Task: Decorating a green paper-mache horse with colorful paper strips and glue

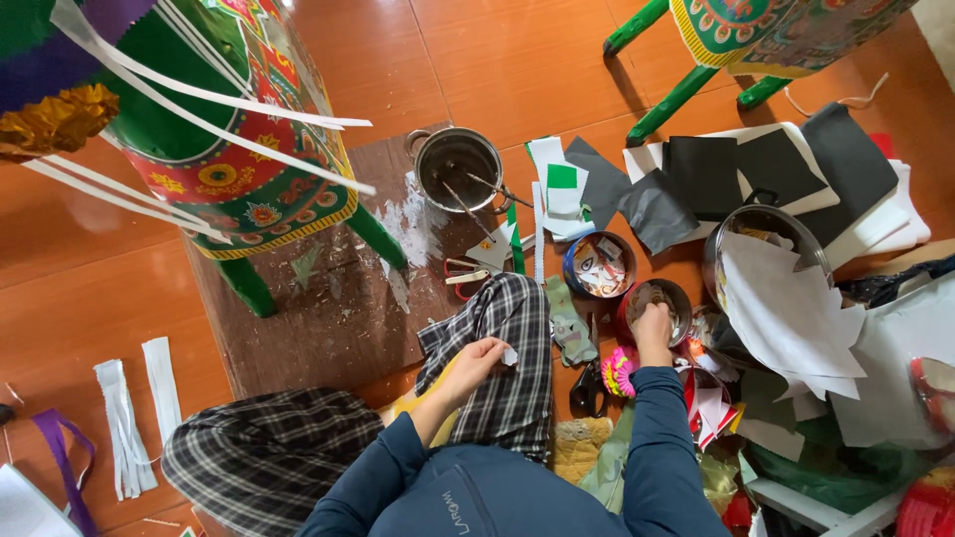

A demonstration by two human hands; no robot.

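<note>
Orange tiled floor (90, 288). Brown mat (328, 318) at centre, flecked with white scraps; steel pot (458, 164) on its far right corner. Right of the mat: black and white paper sheets (756, 169), small round tins (600, 264). White fringed paper strips (134, 408) near left.

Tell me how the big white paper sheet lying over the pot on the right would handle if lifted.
The white paper sheet is probably floppy and light: it sags over the pot rim. Its jagged cut edges suggest it tears easily. It would likely slide off at a nudge, since nothing pins it.
</note>
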